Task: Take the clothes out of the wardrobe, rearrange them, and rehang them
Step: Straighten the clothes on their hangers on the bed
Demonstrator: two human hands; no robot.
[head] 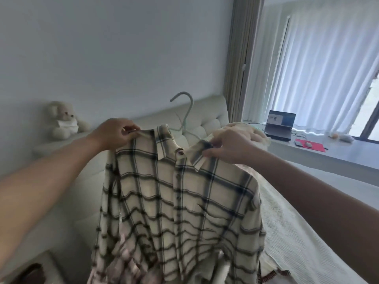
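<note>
A cream shirt with dark checks hangs in front of me on a pale green hanger, whose hook sticks up above the collar. My left hand pinches the shirt's left shoulder edge. My right hand pinches the right collar flap. The shirt front is buttoned and its hem drops out of view at the bottom. A pinkish checked garment shows blurred beside the shirt's lower left.
A bed with a pale textured cover and padded headboard lies behind the shirt. A teddy bear sits on a ledge at left. On the window sill at right stand a laptop, a red mat and curtains.
</note>
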